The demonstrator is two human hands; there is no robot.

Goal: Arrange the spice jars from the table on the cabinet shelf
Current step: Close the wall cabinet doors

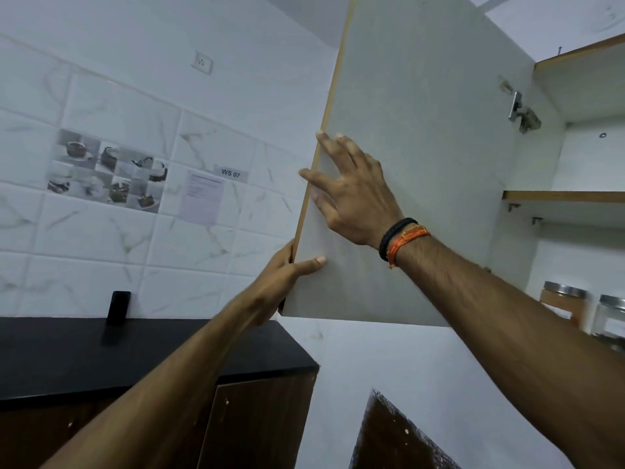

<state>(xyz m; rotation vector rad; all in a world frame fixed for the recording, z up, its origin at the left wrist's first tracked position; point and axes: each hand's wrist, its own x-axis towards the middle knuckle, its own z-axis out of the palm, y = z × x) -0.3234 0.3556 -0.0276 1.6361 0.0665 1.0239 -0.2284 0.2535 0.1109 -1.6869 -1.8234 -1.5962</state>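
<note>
The white cabinet door (422,137) stands open in the middle of the head view. My left hand (291,269) grips its lower left edge, thumb on the inner face. My right hand (348,194), with black and orange wristbands, lies flat against the inner face with fingers spread at the door's edge. Inside the cabinet at the lower right stand two spice jars with metal lids: one with brown powder (563,308) and a clearer one (610,318). An upper shelf (564,196) shows bare.
A black countertop (135,353) over brown lower cabinets (257,421) lies at the lower left, with a dark phone (118,308) leaning on the tiled wall. A door hinge (522,111) sits near the cabinet's side. A wall socket (202,62) is high up.
</note>
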